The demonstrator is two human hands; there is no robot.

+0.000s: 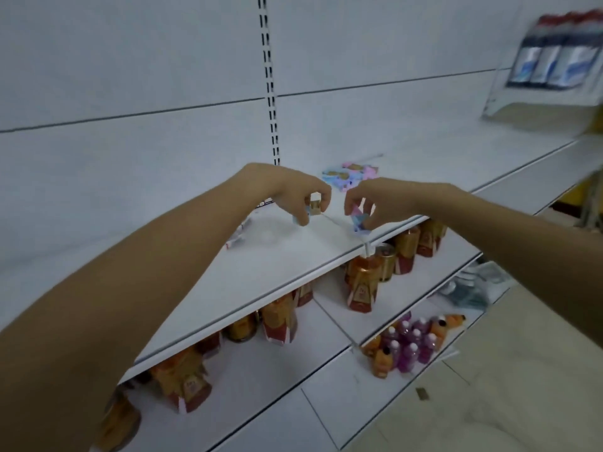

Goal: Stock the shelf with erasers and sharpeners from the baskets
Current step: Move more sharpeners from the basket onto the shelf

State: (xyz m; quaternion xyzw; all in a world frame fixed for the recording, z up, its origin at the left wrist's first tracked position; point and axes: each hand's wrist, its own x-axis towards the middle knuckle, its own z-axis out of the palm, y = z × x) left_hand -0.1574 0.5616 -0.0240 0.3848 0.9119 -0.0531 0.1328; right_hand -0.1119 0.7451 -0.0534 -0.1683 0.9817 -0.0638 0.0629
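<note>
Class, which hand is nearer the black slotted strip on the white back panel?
Left. The left hand is at the foot of the black slotted strip; the right hand lies further right.

Honestly the white shelf [287, 256] had loads of bare board along its front edge and out toward both its ends, easy reach from above. In the way: a pile of pastel packets [350, 176] at its back, a loose packet [237, 239] left of its middle, and over its middle the left hand [293, 194] pinching a small tan box [315, 205] and the right hand [375, 200] pinching a pink-blue packet [357, 218]. Under it, orange bottles [362, 282] crowded the gap.
</note>
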